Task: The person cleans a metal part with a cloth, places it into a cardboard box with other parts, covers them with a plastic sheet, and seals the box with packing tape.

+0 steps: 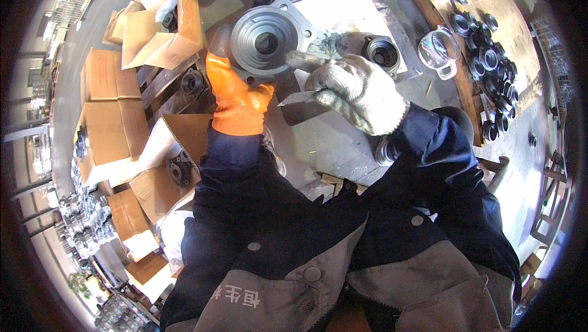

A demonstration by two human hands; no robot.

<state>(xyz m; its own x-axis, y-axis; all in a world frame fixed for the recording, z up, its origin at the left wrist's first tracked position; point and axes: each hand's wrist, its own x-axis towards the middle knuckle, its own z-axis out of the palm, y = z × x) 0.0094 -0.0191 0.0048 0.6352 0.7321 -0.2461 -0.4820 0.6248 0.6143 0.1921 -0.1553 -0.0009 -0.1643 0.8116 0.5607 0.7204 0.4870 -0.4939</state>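
So I'm holding a gray metal housing (248,35) up in front of me, its round stepped bore facing my way, and it's overlapping the left end of a stained white sheet (327,10). My left hand (236,90), in an orange glove, is clamping its lower left edge. My right hand (358,90), in a whitish glove, is pinching a thin flat piece (300,109); its index finger is pointing at the housing's rim, can't tell if it's touching. A dark round part (383,54) is sitting on the sheet's right side, and a clear mug (438,53) is standing just beyond. Cardboard boxes (113,127) are crowding my left, and dark rings (488,57) are covering a board on my right.
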